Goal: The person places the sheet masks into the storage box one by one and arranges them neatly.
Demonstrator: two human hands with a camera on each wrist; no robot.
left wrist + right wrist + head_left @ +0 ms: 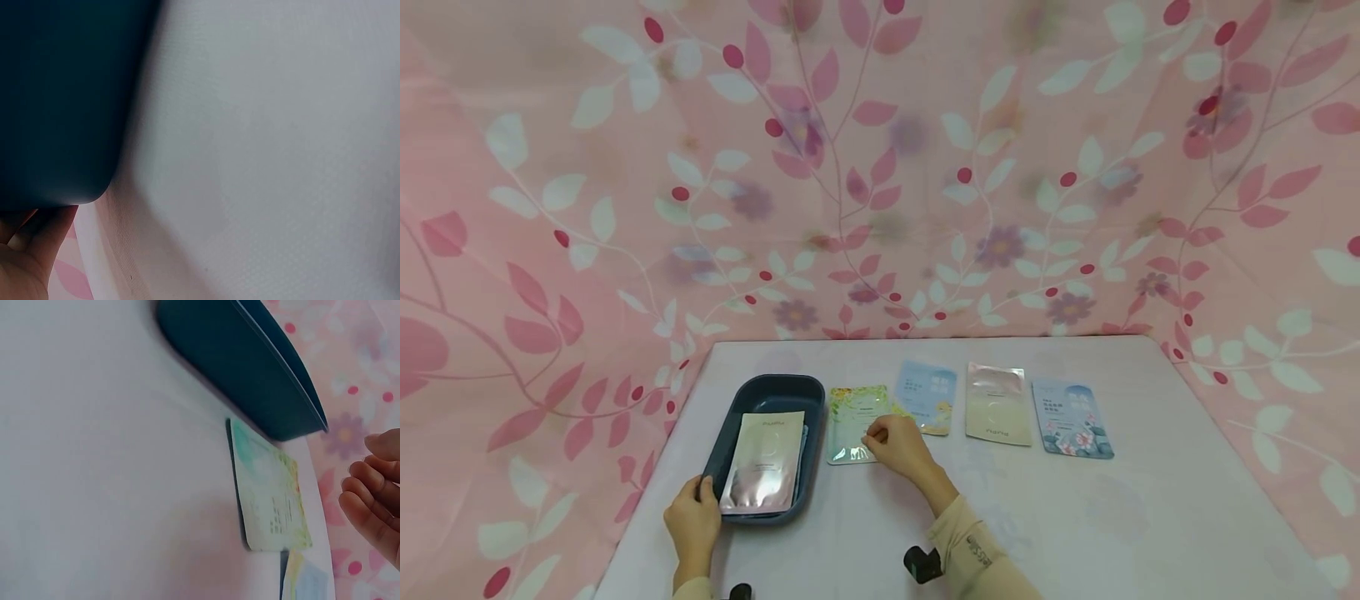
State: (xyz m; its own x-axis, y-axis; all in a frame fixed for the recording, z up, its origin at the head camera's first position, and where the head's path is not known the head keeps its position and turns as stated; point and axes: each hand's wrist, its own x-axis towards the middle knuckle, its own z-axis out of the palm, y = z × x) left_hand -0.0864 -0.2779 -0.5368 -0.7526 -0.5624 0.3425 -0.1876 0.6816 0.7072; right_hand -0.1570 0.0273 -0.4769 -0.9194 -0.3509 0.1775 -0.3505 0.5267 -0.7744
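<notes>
While my left grip [692, 515] is pinching the left side of the dark blue tray [778, 400], close to its near corner, my right grip [897, 446] is hovering over the near right edge of the green packet [852, 417], holding nothing, its fingers loosely bending and its thumb lying close to them. The left wrist view is catching only part of the hand against the tray's outer wall, so I can't fairly say how far those fingers are reaching round. From the right wrist, my fingertips are showing clear of the green packet, which is lying on the table [1135, 517] just to the right of the tray.

Inside the tray, a gold-and-silvery-pink packet [765, 454] is resting on top, and a bluish edge [806, 437] is peeking out along its right side.

Farther to my right, three more packets are lying in a loose row: a light blue packet [931, 393] just beside the green one and sitting a little farther from me, a pale gold packet [997, 412] with a pinkish far end, and a flowered blue packet [1073, 417] finishing the line.

Beige sleeves [988, 558] are covering my forearms. Behind the table, a pink patterned cloth [880, 200] is hanging.
</notes>
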